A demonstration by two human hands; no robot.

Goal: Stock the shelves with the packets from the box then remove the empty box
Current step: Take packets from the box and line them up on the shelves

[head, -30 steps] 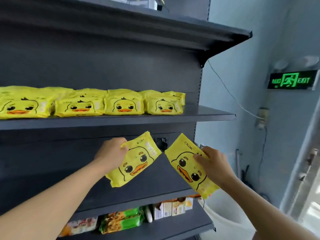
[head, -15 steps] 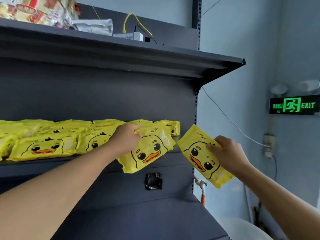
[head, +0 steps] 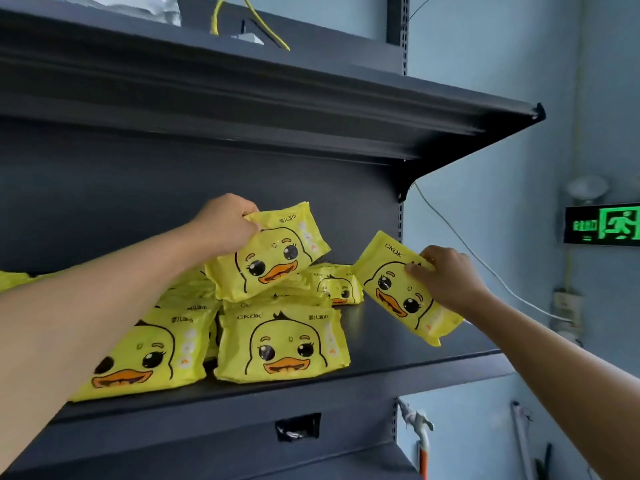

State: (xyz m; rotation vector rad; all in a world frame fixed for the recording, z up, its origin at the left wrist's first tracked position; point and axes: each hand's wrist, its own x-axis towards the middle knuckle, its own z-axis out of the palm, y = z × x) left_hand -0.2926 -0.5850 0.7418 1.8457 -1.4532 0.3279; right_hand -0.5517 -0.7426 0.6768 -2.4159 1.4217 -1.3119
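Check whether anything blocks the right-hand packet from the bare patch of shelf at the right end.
Nothing visible does. The right hand holds its packet tilted just above the bare shelf, with open space beneath. The nearest shelved packets lie to its left, not under it.

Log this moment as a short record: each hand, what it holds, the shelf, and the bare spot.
left hand: grips a yellow duck-face plastic packet, tilted, above the stacked packets
right hand: grips a second yellow duck-face packet, tilted, over the shelf's right end
shelf: dark grey metal shelf bearing yellow duck packets in rows
bare spot: shelf surface to the right of the packets
box: not in view
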